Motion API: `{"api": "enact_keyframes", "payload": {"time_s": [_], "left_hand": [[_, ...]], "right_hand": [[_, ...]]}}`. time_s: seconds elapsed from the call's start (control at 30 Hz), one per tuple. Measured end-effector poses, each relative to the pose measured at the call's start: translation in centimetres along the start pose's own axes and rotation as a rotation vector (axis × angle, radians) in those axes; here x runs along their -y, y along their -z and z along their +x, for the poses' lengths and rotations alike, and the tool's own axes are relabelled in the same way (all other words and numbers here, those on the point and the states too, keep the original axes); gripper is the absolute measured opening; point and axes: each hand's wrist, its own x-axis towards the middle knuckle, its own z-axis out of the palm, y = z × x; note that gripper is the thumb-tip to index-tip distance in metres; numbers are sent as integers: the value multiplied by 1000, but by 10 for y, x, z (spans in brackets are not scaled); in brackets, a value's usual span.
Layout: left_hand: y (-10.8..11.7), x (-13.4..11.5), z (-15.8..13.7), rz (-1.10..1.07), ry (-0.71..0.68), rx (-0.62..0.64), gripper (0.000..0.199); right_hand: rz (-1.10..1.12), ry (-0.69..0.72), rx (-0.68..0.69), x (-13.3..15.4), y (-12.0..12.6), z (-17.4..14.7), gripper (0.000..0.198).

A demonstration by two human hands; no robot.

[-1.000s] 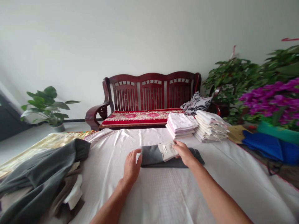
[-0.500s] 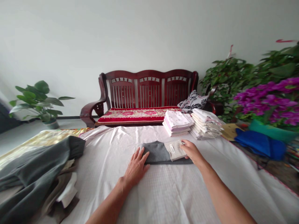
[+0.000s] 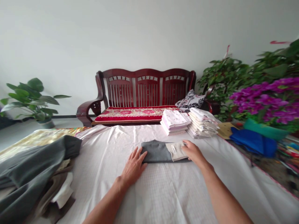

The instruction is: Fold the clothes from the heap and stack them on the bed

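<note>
A: White sheet [image 3: 158, 193], wooden bench [image 3: 147, 88] behind. Left?
B: Rumpled clothes pile [image 3: 42, 171]. Left hand [image 3: 133, 166] flat, fingers spread, on folded gray garment [image 3: 156, 151], mid-sheet.
A: Right hand [image 3: 192, 151]?
B: Pinching beige tagged fabric [image 3: 177, 151] atop it; folded-cloth stacks [image 3: 175, 122] just beyond.

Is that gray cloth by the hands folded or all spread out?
Folded. The gray cloth lies in a narrow strip, one layer showing beneath another.

A wooden settee [image 3: 147, 85], patterned pillow [image 3: 192, 101] and potted plant [image 3: 35, 102] suggest a home.
</note>
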Motion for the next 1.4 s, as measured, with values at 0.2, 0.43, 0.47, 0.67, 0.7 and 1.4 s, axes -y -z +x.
{"api": "enact_keyframes", "payload": {"time_s": [0.2,0.43,0.47,0.67,0.7,1.4], "left_hand": [[-2,0,-1,7,-1,-7,51],[-2,1,-1,8,-14,-12,50],[-2,1,-1,7,-14,-15,50],[-4,2,-1,2,-30,-3,53],[-4,2,-2,2,-34,7,53],[13,3,68,-97,598,-41,42]], "right_hand": [[-396,11,-27,6,4,-5,51],[-438,19,-40,3,11,-7,51],[-436,21,-42,2,11,-7,51],[-500,93,-57,-5,9,-9,46],[-528,135,-77,-6,9,-10,44],[-649,108,-118,-18,-4,5,48]]}}
